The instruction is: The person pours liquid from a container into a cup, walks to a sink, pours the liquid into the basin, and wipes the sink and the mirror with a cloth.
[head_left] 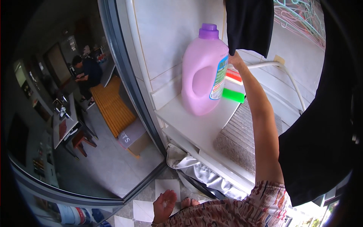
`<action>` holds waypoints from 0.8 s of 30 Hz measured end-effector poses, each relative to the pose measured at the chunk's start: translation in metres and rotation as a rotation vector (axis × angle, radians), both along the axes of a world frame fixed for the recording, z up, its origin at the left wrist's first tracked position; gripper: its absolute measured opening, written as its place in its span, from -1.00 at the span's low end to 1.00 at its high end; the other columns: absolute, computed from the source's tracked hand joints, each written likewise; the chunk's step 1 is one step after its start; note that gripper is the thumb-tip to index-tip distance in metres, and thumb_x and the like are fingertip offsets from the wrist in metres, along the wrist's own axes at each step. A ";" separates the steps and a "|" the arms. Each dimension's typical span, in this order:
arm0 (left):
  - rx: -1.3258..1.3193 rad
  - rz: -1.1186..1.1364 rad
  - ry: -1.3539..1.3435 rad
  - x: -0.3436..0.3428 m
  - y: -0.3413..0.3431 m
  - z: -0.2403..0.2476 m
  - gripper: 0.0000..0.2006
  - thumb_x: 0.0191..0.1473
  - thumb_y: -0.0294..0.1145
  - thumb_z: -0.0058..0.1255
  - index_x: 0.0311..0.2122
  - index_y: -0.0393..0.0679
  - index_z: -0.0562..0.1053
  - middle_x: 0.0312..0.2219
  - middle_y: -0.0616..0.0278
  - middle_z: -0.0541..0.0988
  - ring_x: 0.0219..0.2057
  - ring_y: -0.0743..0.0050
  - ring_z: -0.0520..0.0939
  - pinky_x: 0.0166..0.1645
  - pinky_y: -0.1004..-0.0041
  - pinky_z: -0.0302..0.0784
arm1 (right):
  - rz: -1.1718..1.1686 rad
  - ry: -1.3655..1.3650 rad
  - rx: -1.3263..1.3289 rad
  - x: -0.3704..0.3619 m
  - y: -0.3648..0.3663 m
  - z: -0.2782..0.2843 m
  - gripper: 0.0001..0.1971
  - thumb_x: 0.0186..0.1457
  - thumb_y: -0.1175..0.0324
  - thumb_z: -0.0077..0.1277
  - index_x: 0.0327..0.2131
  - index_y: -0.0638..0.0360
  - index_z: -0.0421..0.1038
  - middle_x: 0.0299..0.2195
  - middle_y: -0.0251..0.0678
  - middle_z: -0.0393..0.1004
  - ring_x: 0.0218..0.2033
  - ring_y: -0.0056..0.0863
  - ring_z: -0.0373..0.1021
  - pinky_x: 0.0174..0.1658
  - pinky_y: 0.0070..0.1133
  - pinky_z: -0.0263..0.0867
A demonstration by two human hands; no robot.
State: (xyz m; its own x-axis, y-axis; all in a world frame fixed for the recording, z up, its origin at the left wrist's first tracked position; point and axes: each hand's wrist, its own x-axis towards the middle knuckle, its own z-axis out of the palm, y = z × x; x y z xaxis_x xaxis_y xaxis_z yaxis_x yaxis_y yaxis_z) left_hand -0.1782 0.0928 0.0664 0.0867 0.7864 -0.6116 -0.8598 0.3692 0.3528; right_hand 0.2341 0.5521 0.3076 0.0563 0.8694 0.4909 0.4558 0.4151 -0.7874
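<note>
Laundry nook by a big sliding glass door, white ledge (196, 126) running along a tiled wall. On the ledge there's a tall pink jug (204, 72) with a purple cap, standing upright. Right behind it, at about 3 o'clock from the jug, sit a red brush (234, 75) and a green sponge (233, 95).

Person's right hand (235, 60) is stretched way up, just past the jug's shoulder, fingers closed on the lower hem of a black cloth (249, 22) hanging at 12 o'clock. So the step looks like handling that hanging cloth, not the jug.

Left hand (165, 204) is down low at 6 o'clock over the checkered floor, palm up, fingers loose and holding nothing.

My guess for the next bit: it needs a firm pinch and a clean pull away from the jug, since the forearm passes close beside it and could knock it over. Another dark cloth (321, 125) hangs at 3 o'clock.
</note>
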 end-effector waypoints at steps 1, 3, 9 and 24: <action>0.004 0.005 -0.068 -0.001 0.002 -0.004 -0.67 0.17 -0.27 -0.32 -0.14 -0.33 0.33 -0.20 -0.01 0.45 -0.12 0.16 0.46 0.05 0.25 0.34 | -0.017 0.000 -0.002 0.008 -0.005 0.003 -0.47 -0.13 0.09 0.08 -0.09 0.14 0.24 -0.33 -0.15 0.41 -0.39 -0.35 0.39 -0.56 -0.49 0.33; 0.004 0.000 -0.132 -0.001 0.005 -0.007 -0.65 0.19 -0.25 -0.36 -0.10 -0.35 0.28 -0.16 -0.02 0.42 -0.09 0.16 0.44 0.09 0.27 0.30 | 0.069 -0.079 0.001 0.018 -0.012 0.012 -0.44 -0.12 0.01 0.05 -0.08 0.13 0.25 -0.29 -0.12 0.43 -0.28 -0.33 0.39 -0.52 -0.45 0.36; -0.001 -0.015 -0.094 0.002 0.005 -0.011 -0.66 0.18 -0.27 -0.34 -0.12 -0.36 0.32 -0.18 -0.01 0.45 -0.10 0.17 0.44 0.07 0.26 0.32 | -0.048 -0.291 -0.212 0.008 -0.024 0.006 -0.50 -0.10 -0.02 0.03 -0.16 0.14 0.38 -0.23 -0.09 0.43 -0.21 -0.34 0.37 -0.23 -0.46 0.32; 0.040 0.013 -0.038 0.003 0.001 -0.007 -0.64 0.19 -0.27 -0.35 -0.09 -0.39 0.26 -0.17 -0.01 0.43 -0.11 0.21 0.44 0.08 0.30 0.31 | -0.011 -0.388 0.001 -0.007 -0.024 -0.032 -0.34 -0.17 0.23 0.18 0.06 0.10 0.17 -0.03 -0.17 0.32 0.02 -0.40 0.22 0.06 -0.56 0.12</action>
State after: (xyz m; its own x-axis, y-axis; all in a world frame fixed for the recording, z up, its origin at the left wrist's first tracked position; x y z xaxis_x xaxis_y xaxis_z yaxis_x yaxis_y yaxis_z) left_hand -0.1751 0.0940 0.0591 0.0990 0.8112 -0.5763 -0.8775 0.3443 0.3338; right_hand 0.2272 0.5285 0.2757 -0.1244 0.8694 0.4782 0.7244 0.4089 -0.5550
